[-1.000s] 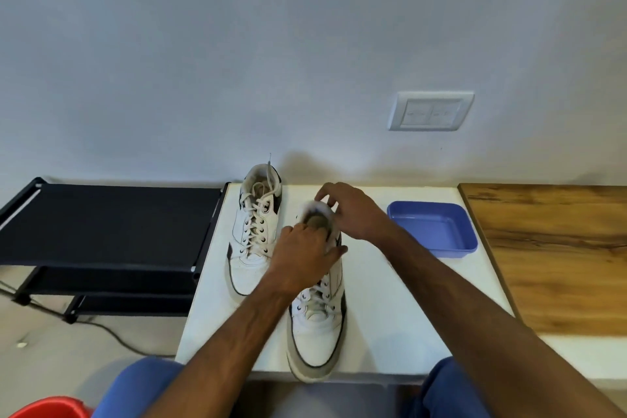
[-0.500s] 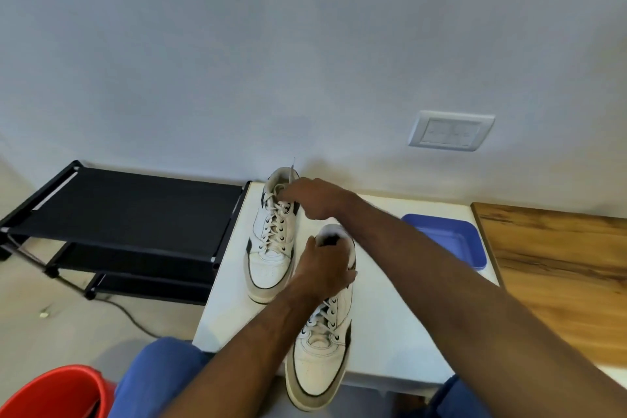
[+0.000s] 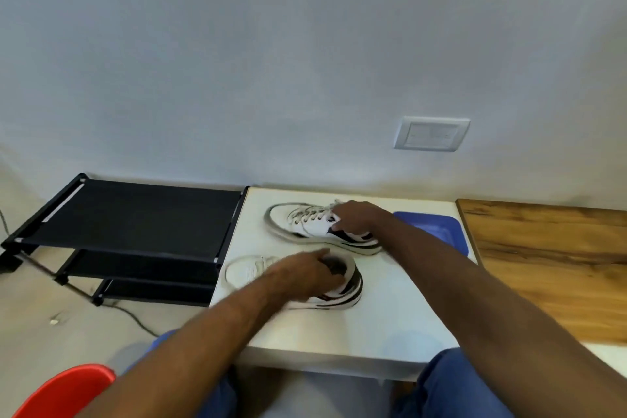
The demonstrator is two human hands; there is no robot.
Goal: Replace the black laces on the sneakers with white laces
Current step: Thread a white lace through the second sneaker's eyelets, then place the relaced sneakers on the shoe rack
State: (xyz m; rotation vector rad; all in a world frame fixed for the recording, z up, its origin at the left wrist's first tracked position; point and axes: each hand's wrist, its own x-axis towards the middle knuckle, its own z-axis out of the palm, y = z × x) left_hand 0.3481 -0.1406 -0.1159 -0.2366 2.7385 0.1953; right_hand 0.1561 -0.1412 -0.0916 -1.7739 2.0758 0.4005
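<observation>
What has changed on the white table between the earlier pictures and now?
Both sneakers were turned from toes facing the person to toes facing left: the far sneaker under the right hand, the near sneaker under the left hand. The blue tray and black rack stayed put.

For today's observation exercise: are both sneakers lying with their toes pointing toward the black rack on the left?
Yes: the far sneaker and the near sneaker both lie crosswise on the white table, toes toward the black rack.

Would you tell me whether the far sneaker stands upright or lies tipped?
Upright: the far sneaker shows its laces on top and its sole against the table.
</observation>
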